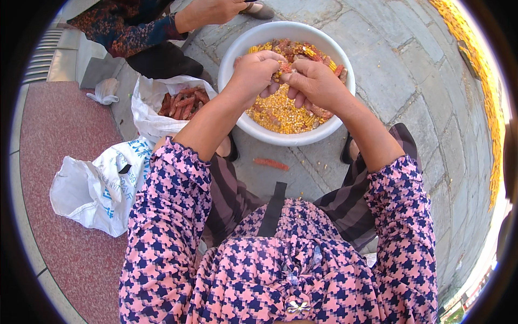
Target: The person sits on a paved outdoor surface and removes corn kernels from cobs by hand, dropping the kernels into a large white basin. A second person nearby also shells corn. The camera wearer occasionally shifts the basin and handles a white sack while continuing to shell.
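Between my hands, over a wide white basin (286, 139), is a partly shelled corn cob (285, 67) with some yellow kernels on it. My left hand (259, 73) grips its left end, fingers curled around the kernels. The thumb and fingers of my right hand (313, 83) close on the other end, hiding part of the cob. Loose yellow kernels (279, 115) cover the near part of the basin. Toward its far side lie several cobs (309, 50), some bare and reddish, others bearing kernels.
A white woven sack (147, 111) of bare red cobs (184, 103) stands left of the basin; another printed sack (93, 190) lies nearer. One bare cob (271, 163) rests on the stone paving between my feet. Another person's hand (210, 14) is at upper left. Yellow corn (491, 109) lines the far right.
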Available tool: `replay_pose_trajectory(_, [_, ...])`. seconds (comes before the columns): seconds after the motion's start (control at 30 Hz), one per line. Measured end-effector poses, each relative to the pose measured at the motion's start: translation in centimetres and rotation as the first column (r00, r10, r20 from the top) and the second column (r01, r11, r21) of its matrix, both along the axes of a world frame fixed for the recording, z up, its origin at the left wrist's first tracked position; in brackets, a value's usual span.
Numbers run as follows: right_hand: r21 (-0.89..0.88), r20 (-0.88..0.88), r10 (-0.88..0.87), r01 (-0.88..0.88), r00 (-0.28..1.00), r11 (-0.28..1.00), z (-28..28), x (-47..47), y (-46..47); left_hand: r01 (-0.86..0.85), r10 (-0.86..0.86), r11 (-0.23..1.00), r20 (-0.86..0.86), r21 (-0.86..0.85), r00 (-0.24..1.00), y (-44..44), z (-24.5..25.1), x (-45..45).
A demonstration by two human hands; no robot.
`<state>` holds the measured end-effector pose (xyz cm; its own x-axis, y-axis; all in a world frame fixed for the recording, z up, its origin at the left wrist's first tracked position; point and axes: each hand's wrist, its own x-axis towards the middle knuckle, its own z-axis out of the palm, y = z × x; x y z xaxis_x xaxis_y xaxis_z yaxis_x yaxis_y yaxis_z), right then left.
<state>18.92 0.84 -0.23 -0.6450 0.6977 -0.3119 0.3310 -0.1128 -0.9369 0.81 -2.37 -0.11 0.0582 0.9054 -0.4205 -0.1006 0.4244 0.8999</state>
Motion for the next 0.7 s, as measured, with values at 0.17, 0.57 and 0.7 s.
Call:
replay_pose_trajectory(0.17, [-0.024, 0.010, -0.015, 0.015, 1.000, 1.000, -0.1, -0.4, -0.2, -0.038, 0.035, 0.999, -0.080, -0.034, 0.996, -0.2, -0.2, 0.8])
replay_pose_trajectory(0.57, [0.000, 0.032, -0.032, 0.032, 0.999, 0.999, 0.2, -0.3, 0.7, 0.035, -0.038, 0.999, 0.146, 0.024, 0.989, 0.0, -0.4, -0.5])
replay_pose_trajectory(0.7, [0.011, -0.022, -0.030, 0.030, 0.999, 0.999, 0.0, -0.4, 0.5, 0.048, -0.056, 0.997, 0.131, 0.064, 0.990, 0.3, -1.2, -1.0])
